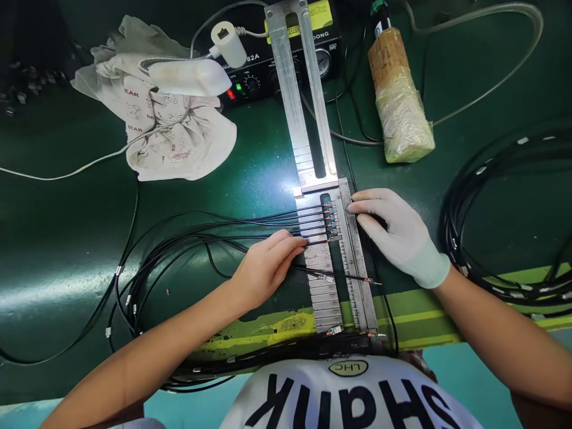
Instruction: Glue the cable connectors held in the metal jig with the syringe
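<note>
My bare left hand [270,266] pinches a black cable at the left edge of a slotted metal fixture [322,298]. Several black cables [263,219] run from the left across the fixture, their stripped ends [330,218] side by side at its slotted bar [351,256]. Two more cable ends [367,279] lie loose across it, lower down. My right hand [395,232], in a white glove, has its fingers apart, and the fingertips touch the bar's right edge. Nothing shows in that hand. The exact grip of my left fingertips is partly hidden.
A black dispenser unit [263,74] stands at the back behind the fixture's arm. To its left, a white lamp [190,77] lies over a printed cloth [183,149]. A wrapped bottle [402,101] and a coil of cables [456,220] are on the right.
</note>
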{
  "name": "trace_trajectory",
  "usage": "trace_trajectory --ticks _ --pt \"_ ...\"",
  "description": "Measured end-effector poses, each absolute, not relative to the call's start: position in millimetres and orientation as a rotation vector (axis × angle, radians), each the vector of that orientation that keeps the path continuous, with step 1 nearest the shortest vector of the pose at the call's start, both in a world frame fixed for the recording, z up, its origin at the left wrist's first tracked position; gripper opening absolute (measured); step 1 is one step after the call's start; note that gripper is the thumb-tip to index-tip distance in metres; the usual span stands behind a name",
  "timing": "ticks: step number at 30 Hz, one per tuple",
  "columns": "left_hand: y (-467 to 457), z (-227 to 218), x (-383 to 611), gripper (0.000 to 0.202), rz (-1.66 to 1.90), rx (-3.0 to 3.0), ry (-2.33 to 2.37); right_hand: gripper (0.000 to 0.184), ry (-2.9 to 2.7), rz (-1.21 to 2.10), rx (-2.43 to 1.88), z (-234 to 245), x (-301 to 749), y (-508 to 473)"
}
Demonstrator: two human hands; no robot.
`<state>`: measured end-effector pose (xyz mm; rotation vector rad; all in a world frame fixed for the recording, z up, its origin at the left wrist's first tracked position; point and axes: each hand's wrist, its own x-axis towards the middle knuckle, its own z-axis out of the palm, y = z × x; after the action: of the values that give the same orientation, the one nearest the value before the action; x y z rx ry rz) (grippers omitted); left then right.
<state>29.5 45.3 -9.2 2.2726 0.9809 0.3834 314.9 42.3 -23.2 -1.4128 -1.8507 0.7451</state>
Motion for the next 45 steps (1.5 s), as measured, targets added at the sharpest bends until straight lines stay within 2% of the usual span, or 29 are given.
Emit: trace_trajectory --ticks 6,12,15,18,20,23,26,31,38,42,45 --pt "60.0 -1.2 24.9 0.039 0.189 2.447 0.781 0.019 -1.851 0.758 -1.413 -22.1 315.0 42.3" --pt "66.2 -2.7 31.8 0.023 0.239 2.326 0.832 0.02 -1.849 0.761 -1.407 -22.2 314.9 43.2" --pt "58.1 -4.0 33.9 0.022 0.293 2.496 0.878 0.021 -1.848 0.764 -1.409 -21.8 314.9 43.1" --pt "43.0 -5.6 32.7 0.028 0.4 2.788 1.004 0.02 -1.843 0.771 -1.41 -21.5 315.1 43.3" --pt "33.1 -9.4 30.3 0.036 0.337 2.873 1.013 0.02 -1.844 0.774 -1.414 -21.5 315.1 43.6" --pt "24.7 -19.2 25.3 0.044 0.263 2.796 0.944 0.02 -1.851 0.765 -1.42 -21.8 314.9 43.5" --pt "24.0 -25.0 21.2 0.047 0.354 2.671 0.947 0.02 -1.851 0.749 -1.398 -22.2 314.8 42.2" --pt "17.5 -10.9 30.1 0.039 0.406 2.514 0.95 0.02 -1.853 0.724 -1.363 -23.8 315.1 39.4" --pt "9.2 5.7 72.2 0.019 0.295 2.336 0.82 0.02 -1.858 0.68 -1.315 -25.9 316.3 37.4" --pt "15.2 10.2 73.2 0.012 0.427 1.99 0.837 0.02 -1.865 0.691 -1.306 -25.0 317.3 37.3" --pt "14.6 10.4 62.0 0.009 0.508 2.046 0.963 0.02 -1.865 0.703 -1.304 -24.1 317.6 37.5"
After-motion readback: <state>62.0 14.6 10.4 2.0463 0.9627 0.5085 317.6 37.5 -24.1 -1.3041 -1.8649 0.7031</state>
